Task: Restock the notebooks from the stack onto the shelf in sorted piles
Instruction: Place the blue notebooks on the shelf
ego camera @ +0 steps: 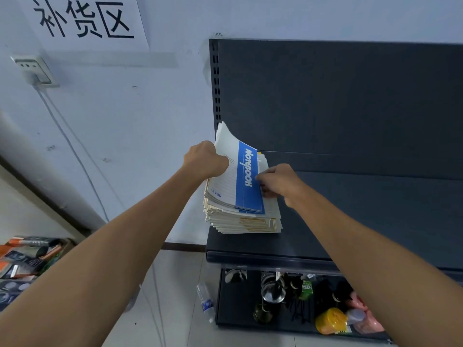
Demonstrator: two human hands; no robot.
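Left hand (204, 160) grips blue notebooks (246, 176); right hand (278, 181) pinches spine edge

Cool, even, bluish light fills the room and throws only faint, soft shadows. The wide lens bows the shelf (350, 216) along its edges. The lower corners look stretched and slightly smeared.

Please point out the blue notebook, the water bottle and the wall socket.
blue notebook (248, 176), head view, on its blue band.
water bottle (207, 304), head view, on its label.
wall socket (32, 69), head view, on its white face.
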